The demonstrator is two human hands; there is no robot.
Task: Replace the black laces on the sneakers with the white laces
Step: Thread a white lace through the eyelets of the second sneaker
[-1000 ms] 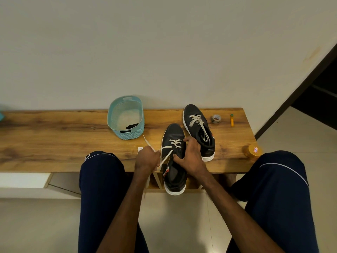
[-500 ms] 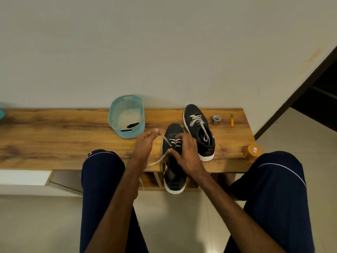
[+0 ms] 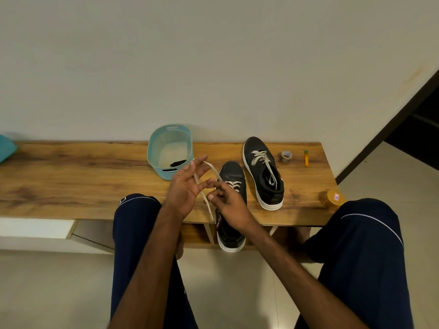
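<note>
Two hands before near sneaker; basket beside.

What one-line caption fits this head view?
Left hand and right hand pull a white lace on the near sneaker at the wooden bench edge.

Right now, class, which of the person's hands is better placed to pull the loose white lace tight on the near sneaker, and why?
The left hand. The white lace already runs through its fingers, rising from the near sneaker. The right hand rests over the eyelets, better placed to steady the shoe.
</note>
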